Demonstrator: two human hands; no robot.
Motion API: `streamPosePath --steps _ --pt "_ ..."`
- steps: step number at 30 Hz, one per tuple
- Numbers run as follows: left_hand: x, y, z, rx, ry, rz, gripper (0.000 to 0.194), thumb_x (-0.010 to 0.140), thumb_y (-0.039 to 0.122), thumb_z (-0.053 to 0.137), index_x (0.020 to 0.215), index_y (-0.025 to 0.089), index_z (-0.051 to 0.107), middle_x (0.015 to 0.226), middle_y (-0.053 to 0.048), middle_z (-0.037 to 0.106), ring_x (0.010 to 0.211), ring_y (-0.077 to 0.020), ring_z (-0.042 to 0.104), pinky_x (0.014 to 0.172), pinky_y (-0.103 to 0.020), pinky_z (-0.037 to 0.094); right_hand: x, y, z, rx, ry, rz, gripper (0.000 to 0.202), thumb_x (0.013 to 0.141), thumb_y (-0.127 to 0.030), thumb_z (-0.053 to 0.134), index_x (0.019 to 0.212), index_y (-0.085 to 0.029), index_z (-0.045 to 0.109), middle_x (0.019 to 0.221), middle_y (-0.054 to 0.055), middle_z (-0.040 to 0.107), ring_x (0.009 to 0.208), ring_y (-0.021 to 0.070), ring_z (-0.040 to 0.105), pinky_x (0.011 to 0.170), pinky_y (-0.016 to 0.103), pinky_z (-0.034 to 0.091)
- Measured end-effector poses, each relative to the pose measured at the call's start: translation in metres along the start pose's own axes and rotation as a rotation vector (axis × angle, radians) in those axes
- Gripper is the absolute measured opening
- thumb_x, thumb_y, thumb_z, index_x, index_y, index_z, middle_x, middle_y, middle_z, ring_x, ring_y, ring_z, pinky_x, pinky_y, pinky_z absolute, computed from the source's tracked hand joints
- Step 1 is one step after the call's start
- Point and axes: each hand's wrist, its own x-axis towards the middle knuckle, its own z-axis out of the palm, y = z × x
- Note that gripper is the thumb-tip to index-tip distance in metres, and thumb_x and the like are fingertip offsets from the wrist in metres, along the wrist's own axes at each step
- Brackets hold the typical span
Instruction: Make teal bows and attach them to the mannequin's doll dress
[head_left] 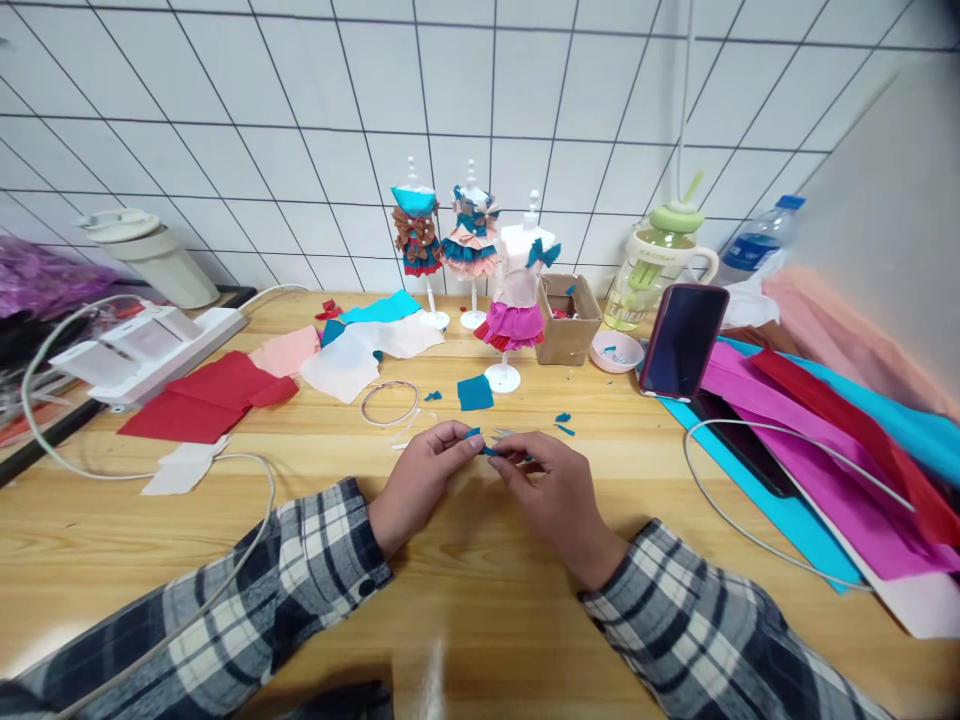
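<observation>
Between my two hands, over the middle of the wooden table, is a small folded piece of teal crepe paper [489, 451]. My left hand [429, 478] pinches one end between thumb and fingertips. From the other side, the closed fingertips of my right hand [553, 492] grip it too. A thin greyish tip [501, 433] shows by my right fingers; what it belongs to is hidden. Just beyond my hands lies a flat teal square [475, 393], with teal scraps [564, 418] to its right. Behind stand three small white dress forms, the nearest [517, 275] wearing a pink skirt and teal bow.
A wire ring [390, 402] and red sheet [206, 395] lie left, near a power strip [154, 355]. A cardboard box [568, 335], pink bowl [616, 352] and propped phone [684, 342] stand back right. A cable [694, 470] crosses coloured sheets [810, 440] at right.
</observation>
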Motion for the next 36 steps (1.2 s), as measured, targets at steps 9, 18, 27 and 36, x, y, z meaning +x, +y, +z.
streamPosePath --steps 9,18,27,36 --pt "-0.004 0.008 -0.015 0.777 0.010 0.581 0.031 0.080 0.035 0.064 0.110 0.027 0.063 0.125 -0.008 0.057 0.120 -0.0259 0.046 0.103 -0.043 0.031 0.004 0.009 -0.013 -0.099 -0.037 -0.016 0.008 0.082 -0.029 0.064 0.083 -0.026 0.071 0.079 0.003 0.062 0.073 0.0166 0.058 0.059 0.027 0.047" --pt "-0.011 0.008 -0.017 1.203 -0.048 0.773 0.013 0.082 0.030 0.061 0.091 0.030 0.071 0.121 -0.003 0.062 0.124 -0.0297 0.043 0.104 -0.049 0.019 0.000 0.009 -0.011 -0.159 -0.163 -0.032 0.008 0.083 -0.028 0.063 0.080 -0.025 0.070 0.074 0.002 0.061 0.069 0.0168 0.055 0.063 0.030 0.044" --pt "0.000 0.007 -0.018 0.900 -0.031 0.602 0.008 0.080 0.026 0.061 0.078 0.023 0.068 0.098 -0.005 0.067 0.101 -0.0227 0.056 0.094 -0.039 0.038 0.027 0.049 -0.040 -0.477 -0.226 -0.090 0.019 0.086 -0.028 0.055 0.100 -0.022 0.066 0.095 0.007 0.064 0.091 0.0229 0.055 0.080 0.038 0.042" --pt "0.013 0.006 -0.023 0.730 -0.046 0.374 0.008 0.078 0.028 0.064 0.077 0.022 0.069 0.082 -0.003 0.070 0.085 -0.0211 0.061 0.091 -0.039 0.040 0.025 0.047 -0.035 -0.330 -0.159 0.101 0.005 0.089 -0.023 0.043 0.091 -0.022 0.047 0.091 0.006 0.065 0.085 0.0212 0.061 0.072 0.033 0.046"
